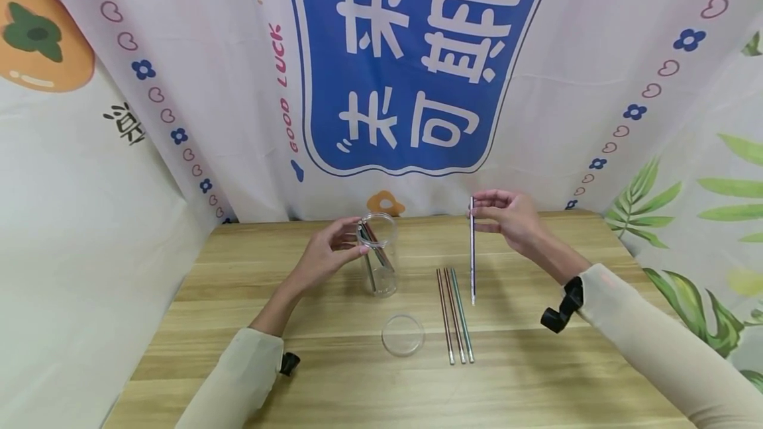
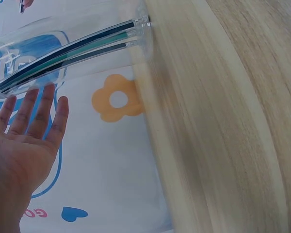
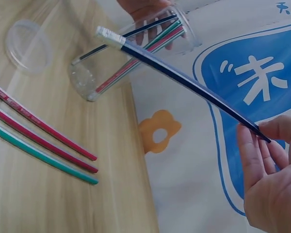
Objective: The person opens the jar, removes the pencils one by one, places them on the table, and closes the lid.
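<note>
A clear plastic jar (image 1: 390, 269) stands upright on the table, holding three pencils (image 3: 136, 63) that lean inside it. My left hand (image 1: 324, 253) holds the jar near its rim, thumb on the near side and fingers behind. To the right, my right hand (image 1: 515, 217) pinches a dark blue pencil (image 3: 184, 83) at one end, between thumb and fingertips. This pencil hangs upright, with its white eraser end down. Between the jar and that pencil, two red pencils (image 1: 446, 313) and a green pencil (image 1: 462, 316) lie side by side on the table.
The jar's round clear lid (image 1: 403, 335) lies flat in front of the jar. A wooden table (image 1: 322, 363) carries everything, and a printed cloth (image 1: 554, 85) hangs right behind its far edge. Black straps with camera mounts (image 1: 563, 306) sit on both wrists.
</note>
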Motion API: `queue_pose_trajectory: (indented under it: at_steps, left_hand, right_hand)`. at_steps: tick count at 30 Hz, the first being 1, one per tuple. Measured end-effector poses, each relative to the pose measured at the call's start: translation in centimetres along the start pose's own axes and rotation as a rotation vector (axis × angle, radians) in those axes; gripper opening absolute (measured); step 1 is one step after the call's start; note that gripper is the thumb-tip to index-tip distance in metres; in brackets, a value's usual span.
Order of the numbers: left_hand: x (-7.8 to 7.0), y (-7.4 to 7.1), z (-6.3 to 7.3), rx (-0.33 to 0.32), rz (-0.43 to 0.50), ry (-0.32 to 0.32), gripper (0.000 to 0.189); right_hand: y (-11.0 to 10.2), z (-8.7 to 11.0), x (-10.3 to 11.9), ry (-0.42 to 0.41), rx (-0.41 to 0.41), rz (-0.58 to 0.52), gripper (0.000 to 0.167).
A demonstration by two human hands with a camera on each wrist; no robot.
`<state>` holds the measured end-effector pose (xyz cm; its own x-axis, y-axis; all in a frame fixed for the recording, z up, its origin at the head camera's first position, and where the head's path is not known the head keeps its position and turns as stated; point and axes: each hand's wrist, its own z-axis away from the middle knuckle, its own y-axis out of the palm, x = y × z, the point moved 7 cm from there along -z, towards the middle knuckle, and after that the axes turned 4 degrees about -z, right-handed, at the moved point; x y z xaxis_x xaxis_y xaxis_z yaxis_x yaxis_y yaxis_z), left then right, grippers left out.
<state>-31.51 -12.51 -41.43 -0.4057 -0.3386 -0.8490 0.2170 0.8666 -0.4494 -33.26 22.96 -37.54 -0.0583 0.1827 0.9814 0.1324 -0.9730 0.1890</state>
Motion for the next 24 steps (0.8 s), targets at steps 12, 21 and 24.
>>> queue_pose_trajectory:
  at_steps: [12,21,24]
  left_hand:
    - [0.1,0.0,0.0,0.006,0.004,-0.020,0.060]
    - [0.0,0.1,0.1,0.008,0.013,-0.024,0.060]
    - [0.1,0.1,0.1,0.009,0.015,-0.024,0.060]
  right_hand:
    - [-0.4,0.5,-3.2,0.062,0.038,0.097,0.030]
    - [-0.8,1.0,-5.5,0.108,0.037,0.133,0.041]
    - [-0.8,1.1,-6.3,0.113,0.042,0.150,0.042]
